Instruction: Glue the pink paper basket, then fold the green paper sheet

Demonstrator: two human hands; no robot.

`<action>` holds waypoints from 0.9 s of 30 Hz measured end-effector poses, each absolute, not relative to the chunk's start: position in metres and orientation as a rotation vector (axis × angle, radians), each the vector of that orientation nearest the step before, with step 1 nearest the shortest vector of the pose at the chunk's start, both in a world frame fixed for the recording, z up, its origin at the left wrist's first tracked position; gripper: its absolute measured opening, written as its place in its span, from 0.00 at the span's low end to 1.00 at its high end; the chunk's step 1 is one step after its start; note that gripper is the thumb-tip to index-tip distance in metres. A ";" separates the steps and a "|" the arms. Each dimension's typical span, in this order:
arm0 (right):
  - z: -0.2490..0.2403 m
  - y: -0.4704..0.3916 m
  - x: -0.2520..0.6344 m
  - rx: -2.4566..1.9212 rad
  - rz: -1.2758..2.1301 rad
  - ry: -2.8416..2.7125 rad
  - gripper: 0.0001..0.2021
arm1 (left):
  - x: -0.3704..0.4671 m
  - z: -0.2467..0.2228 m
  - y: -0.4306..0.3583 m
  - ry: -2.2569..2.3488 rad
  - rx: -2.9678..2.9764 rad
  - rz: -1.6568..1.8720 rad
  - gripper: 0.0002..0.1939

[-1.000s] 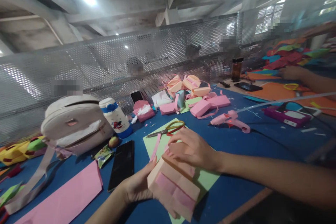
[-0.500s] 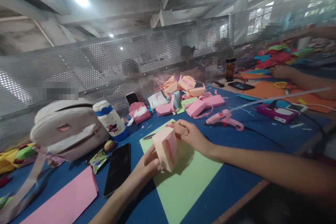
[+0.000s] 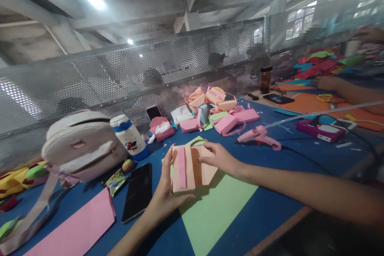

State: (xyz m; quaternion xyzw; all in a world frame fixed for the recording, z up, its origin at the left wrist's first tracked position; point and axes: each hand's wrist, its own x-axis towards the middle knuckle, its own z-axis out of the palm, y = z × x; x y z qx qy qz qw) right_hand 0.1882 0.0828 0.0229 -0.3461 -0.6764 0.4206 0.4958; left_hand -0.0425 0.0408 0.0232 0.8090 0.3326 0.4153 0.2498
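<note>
A small peach paper box (image 3: 188,172) with a pink strip down its front is held between both hands above a light green paper sheet (image 3: 219,208). My left hand (image 3: 168,186) grips its left side, thumb along the bottom edge. My right hand (image 3: 220,158) holds the right part, a flap that stands out from the body, with fingers over its upper edge. A thin yellowish curved strip shows behind the box. To the right lies a pink glue gun (image 3: 259,137) on the blue table.
On the left are a pale backpack (image 3: 84,148), a bottle (image 3: 130,138), a black phone (image 3: 138,192) and pink paper (image 3: 75,228). Several paper boxes (image 3: 228,122) lie at the back by a perforated metal screen (image 3: 120,76). A co-worker's arm (image 3: 345,92) reaches in at right.
The paper box has been turned, so its pink-striped front and flap now face me. My left hand has shifted up along its side; my right hand has moved onto the flap.
</note>
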 end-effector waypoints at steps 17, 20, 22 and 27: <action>0.034 0.079 0.196 -0.779 0.823 -1.753 0.05 | -0.050 0.027 0.050 0.875 1.889 1.189 0.66; 0.033 0.078 0.194 -0.790 0.846 -1.748 0.06 | -0.052 0.026 0.051 0.874 1.890 1.188 0.65; 0.030 0.080 0.192 -0.824 0.871 -1.707 0.08 | -0.050 0.024 0.051 0.853 1.901 1.210 0.66; 0.021 0.086 0.188 -0.881 1.050 -1.652 0.16 | -0.043 0.016 0.044 0.774 2.019 1.265 0.66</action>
